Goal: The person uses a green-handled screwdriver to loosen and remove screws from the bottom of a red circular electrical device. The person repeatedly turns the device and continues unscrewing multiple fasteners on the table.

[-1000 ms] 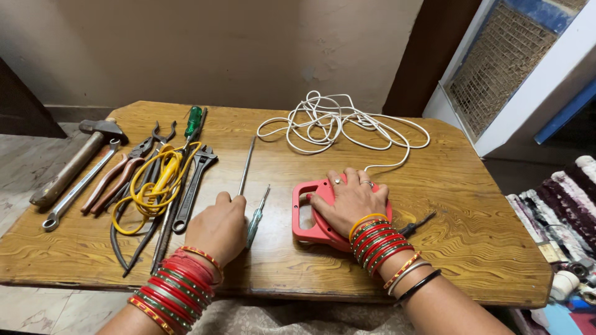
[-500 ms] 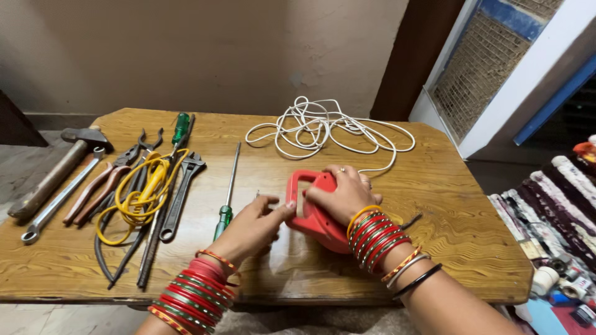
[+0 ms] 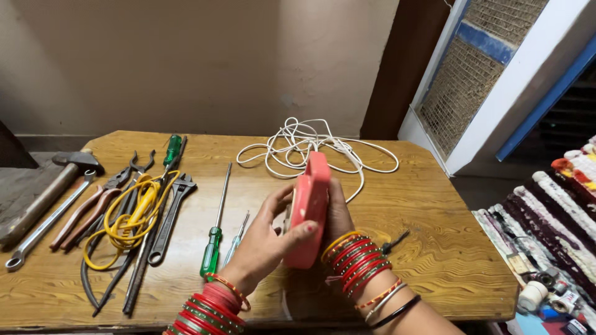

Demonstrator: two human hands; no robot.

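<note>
desk (image 3: 434,260) bears all | cord (image 3: 310,146) coiled at 12 o'clock, trailing from box | red box (image 3: 308,208) centre, tilted on edge, lifted for viewing | left hand (image 3: 267,239) grasps its near face | right hand (image 3: 338,214) braces far side | screwdriver (image 3: 214,239) at 9 o'clock, within reach

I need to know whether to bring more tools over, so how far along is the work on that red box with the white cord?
Done: the tools are laid out on the wooden table. In hand: both the left hand and right hand hold the red box on edge above the table, its white cord trailing behind. Left: the box looks unopened, and the green screwdriver lies untouched beside the left hand.
</note>
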